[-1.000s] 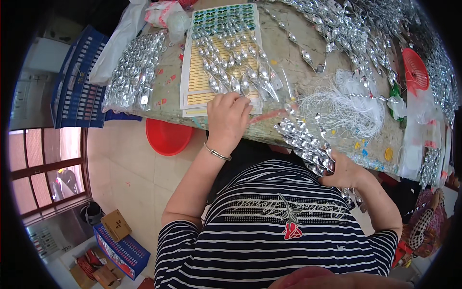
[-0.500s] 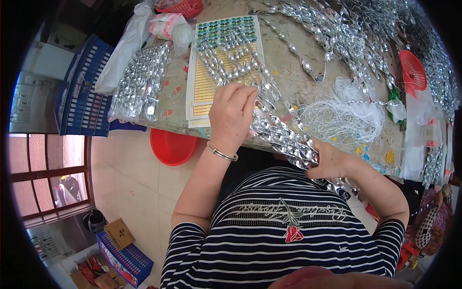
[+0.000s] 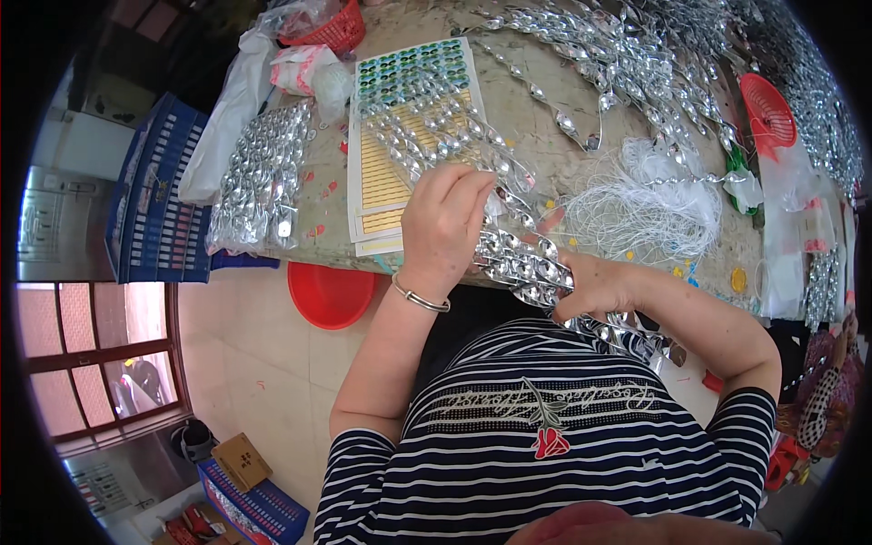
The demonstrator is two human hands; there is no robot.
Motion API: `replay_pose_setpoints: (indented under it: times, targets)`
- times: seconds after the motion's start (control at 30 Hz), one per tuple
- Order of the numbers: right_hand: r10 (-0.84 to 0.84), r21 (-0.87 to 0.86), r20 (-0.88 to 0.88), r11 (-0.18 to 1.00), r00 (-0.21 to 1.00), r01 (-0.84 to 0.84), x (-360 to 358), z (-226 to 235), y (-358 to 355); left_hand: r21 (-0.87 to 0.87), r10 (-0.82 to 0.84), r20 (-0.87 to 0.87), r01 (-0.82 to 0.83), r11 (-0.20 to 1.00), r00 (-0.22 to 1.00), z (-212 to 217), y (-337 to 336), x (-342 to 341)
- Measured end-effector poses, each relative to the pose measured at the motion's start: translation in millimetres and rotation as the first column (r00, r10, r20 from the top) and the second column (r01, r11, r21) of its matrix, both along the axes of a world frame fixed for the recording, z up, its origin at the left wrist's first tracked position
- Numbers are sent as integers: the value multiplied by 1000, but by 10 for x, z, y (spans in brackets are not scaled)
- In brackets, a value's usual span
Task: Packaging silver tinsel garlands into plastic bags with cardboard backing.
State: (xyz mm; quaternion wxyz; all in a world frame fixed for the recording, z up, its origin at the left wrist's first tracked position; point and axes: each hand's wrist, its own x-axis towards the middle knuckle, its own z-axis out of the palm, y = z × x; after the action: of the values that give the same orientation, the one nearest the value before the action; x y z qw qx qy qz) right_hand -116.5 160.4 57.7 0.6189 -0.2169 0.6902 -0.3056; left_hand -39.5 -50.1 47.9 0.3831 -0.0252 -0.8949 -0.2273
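Observation:
A bundle of shiny silver twisted strips (image 3: 518,263) slants across the table's front edge before my body. My right hand (image 3: 604,282) is closed around the bundle, and its loose tail (image 3: 627,334) hangs down past that hand against my shirt. My left hand (image 3: 443,222), with a metal bangle on the wrist, is pinched closed at the bundle's upper left end. One twisted strip passes by its fingertips; the exact grip inside the fingers is hidden. Just beyond lie more silver strips (image 3: 436,116) on pale sheets (image 3: 374,195) with yellow rows and green-blue oval stickers.
A bagged stack of silver strips (image 3: 259,177) lies left of the sheets. Tangled white string (image 3: 649,204) is at right, with a red basket (image 3: 769,109) behind it. Many loose strips (image 3: 627,54) cover the far right. A red basin (image 3: 331,295) stands below the table edge.
My right hand has moved left and slightly up along the bundle, closer to my left hand. My left hand stays pinched, nearly in place. The whole view has shifted a little.

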Motion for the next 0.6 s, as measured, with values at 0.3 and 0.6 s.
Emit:
replay_pose_setpoints:
  times: [0.3,0.6]
  targets:
    - [-59,-75,23,995,998,61,-73,-60,-120,16,-1,-35,1,1000,999,-13,42,26]
    - [-113,-165,108,978,988,130,-186,-3,-123,68,14,-21,-13,998,1000,4,-9,48]
